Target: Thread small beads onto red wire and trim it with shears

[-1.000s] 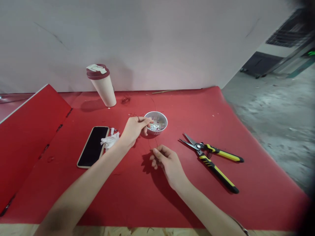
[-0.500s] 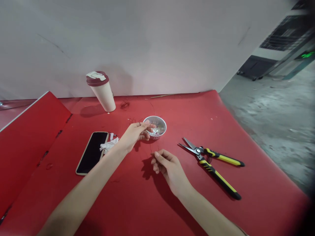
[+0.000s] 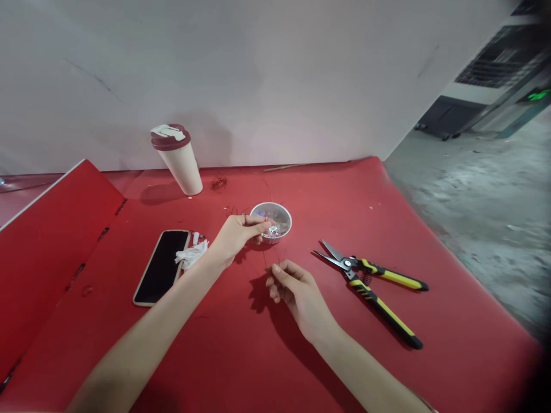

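My left hand [image 3: 246, 232] is over the near-left rim of a small bowl [image 3: 287, 225]. Its thumb and fingertips come together in a pinch; whatever lies between them is too small to make out. Inside the bowl are small pale and shiny pieces [image 3: 274, 229]. Closer to me, my right hand [image 3: 290, 287] pinches a thin dark-red thread [image 3: 265, 259] between thumb and forefinger. The thread's fine strands rise from the fingertips toward the bowl, and their far ends are hard to follow.
Yellow-and-black shears [image 3: 365, 287] lie with blades parted, right of my right hand. On the left are a phone [image 3: 157, 269], a crumpled tissue [image 3: 191, 254] and a lidded cup [image 3: 181, 166]. A tangle of red thread [image 3: 218, 183] lies near the wall [image 3: 275, 86]. The red tabletop [image 3: 232, 355] ends at the right.
My left fingers have closed from a looser curl into a pinch, tipping slightly down and right over the bowl. My right hand stays almost still with the thread.
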The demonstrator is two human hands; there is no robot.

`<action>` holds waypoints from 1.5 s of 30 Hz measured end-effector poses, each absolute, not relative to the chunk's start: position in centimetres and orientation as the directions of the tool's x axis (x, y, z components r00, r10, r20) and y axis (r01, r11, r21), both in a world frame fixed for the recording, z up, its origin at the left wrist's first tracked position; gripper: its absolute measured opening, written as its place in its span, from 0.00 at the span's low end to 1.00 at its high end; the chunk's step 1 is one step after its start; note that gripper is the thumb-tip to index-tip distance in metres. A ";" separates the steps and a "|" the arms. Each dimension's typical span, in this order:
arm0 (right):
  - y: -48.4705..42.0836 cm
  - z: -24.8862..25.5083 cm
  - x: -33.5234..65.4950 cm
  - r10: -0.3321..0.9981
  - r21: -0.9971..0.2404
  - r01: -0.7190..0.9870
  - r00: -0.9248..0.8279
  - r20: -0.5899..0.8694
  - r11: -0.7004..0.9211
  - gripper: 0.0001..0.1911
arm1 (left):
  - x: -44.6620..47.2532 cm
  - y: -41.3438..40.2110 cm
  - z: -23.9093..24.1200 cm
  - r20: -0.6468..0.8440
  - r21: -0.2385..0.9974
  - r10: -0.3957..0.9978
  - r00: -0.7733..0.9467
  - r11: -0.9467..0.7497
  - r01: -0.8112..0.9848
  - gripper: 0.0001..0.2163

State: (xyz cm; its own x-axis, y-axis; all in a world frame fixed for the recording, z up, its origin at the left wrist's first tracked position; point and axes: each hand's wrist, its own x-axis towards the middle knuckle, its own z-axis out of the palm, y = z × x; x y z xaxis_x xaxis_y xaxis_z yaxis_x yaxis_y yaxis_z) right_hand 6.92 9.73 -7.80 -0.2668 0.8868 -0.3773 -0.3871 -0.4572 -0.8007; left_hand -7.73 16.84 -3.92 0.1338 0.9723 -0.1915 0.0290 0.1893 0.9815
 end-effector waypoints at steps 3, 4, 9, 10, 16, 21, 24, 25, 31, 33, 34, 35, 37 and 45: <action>9.7 -7.7 6.9 0.888 -0.804 -0.384 -0.266 -0.374 -0.454 0.12 | -7.6 16.7 -3.7 -0.198 0.980 0.974 0.112 0.193 0.054 0.11; 9.7 -7.7 6.9 0.889 -0.806 -0.382 -0.265 -0.373 -0.452 0.12 | -7.6 16.7 -3.6 -0.200 0.979 0.974 0.110 0.194 0.056 0.10; 9.7 -7.8 6.9 0.889 -0.817 -0.361 -0.267 -0.372 -0.450 0.12 | -7.6 16.6 -3.5 -0.200 0.979 0.972 0.121 0.192 0.073 0.11; 9.7 -7.8 6.9 0.889 -0.819 -0.357 -0.268 -0.371 -0.449 0.12 | -7.6 16.6 -3.5 -0.199 0.979 0.972 0.122 0.191 0.075 0.11; 9.8 -7.6 6.9 0.890 -0.825 -0.345 -0.260 -0.374 -0.448 0.13 | -7.6 16.6 -3.6 -0.193 0.980 0.973 0.124 0.186 0.066 0.11; 9.7 -7.7 6.8 0.888 -0.825 -0.338 -0.260 -0.380 -0.452 0.13 | -7.6 16.5 -3.6 -0.182 0.982 0.977 0.109 0.176 0.063 0.10; 9.7 -7.7 6.7 0.886 -0.826 -0.330 -0.256 -0.387 -0.457 0.13 | -7.5 16.5 -3.6 -0.171 0.985 0.982 0.082 0.167 0.053 0.09; 9.7 -7.7 6.7 0.886 -0.830 -0.322 -0.255 -0.387 -0.455 0.13 | -7.5 16.5 -3.6 -0.169 0.985 0.983 0.079 0.166 0.037 0.09; 10.0 -7.4 6.8 0.890 -0.855 -0.271 -0.250 -0.381 -0.442 0.13 | -7.5 16.5 -3.8 -0.144 0.988 0.987 0.067 0.147 -0.041 0.08; 10.0 -7.4 6.9 0.891 -0.862 -0.255 -0.247 -0.381 -0.439 0.13 | -7.4 16.4 -3.7 -0.146 0.987 0.988 0.058 0.150 -0.058 0.08; 10.1 -7.4 6.9 0.893 -0.866 -0.248 -0.243 -0.378 -0.434 0.12 | -7.4 16.3 -3.7 -0.150 0.986 0.987 0.054 0.154 -0.067 0.08; 10.1 -7.5 6.9 0.897 -0.871 -0.243 -0.238 -0.374 -0.428 0.12 | -7.4 16.3 -3.6 -0.154 0.985 0.987 0.052 0.158 -0.071 0.08; 10.2 -7.6 6.9 0.903 -0.879 -0.237 -0.227 -0.365 -0.415 0.12 | -7.3 16.2 -3.5 -0.158 0.984 0.986 0.047 0.161 -0.075 0.08; 10.3 -8.1 6.9 0.912 -0.864 -0.300 -0.201 -0.359 -0.406 0.14 | -7.1 15.9 -3.0 -0.126 0.992 0.992 0.012 0.126 0.002 0.09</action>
State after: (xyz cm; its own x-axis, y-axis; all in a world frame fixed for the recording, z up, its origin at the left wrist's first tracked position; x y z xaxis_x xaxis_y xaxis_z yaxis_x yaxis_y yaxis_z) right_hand 6.94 10.27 -8.12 -0.2007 0.9117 -0.3586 -0.2995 -0.4056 -0.8636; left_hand -7.06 15.85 -3.04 0.0124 0.9919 -0.1261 0.0018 0.1261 0.9920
